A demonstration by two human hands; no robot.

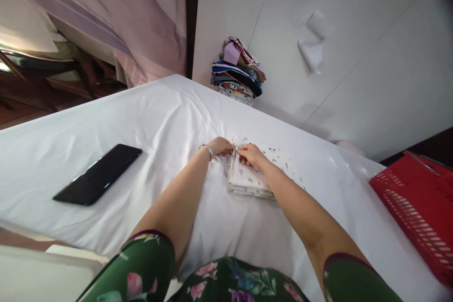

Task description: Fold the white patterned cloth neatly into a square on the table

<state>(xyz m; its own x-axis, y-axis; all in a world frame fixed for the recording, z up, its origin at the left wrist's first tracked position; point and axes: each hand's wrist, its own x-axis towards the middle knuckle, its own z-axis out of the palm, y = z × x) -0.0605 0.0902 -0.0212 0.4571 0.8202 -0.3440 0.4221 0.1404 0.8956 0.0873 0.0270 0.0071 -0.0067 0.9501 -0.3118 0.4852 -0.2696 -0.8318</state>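
Observation:
A folded white cloth [253, 177] with a small scattered print lies in layers on the white sheet, in the middle of the head view. My left hand [221, 146], with a bracelet at the wrist, pinches the cloth's left edge near its far corner. Right beside it, my right hand [251, 155] rests over the top layer and pinches the same edge between thumb and fingers. The fingertips of both hands almost meet there. My right forearm hides part of the cloth's right side.
A black tablet-like slab [99, 174] lies on the sheet [170, 118] at left. A red plastic basket [417, 198] stands at the right edge. Beyond the far edge are a stack of folded clothes [239, 71] and white pieces [313, 54]. A pink curtain [148, 14] hangs at upper left.

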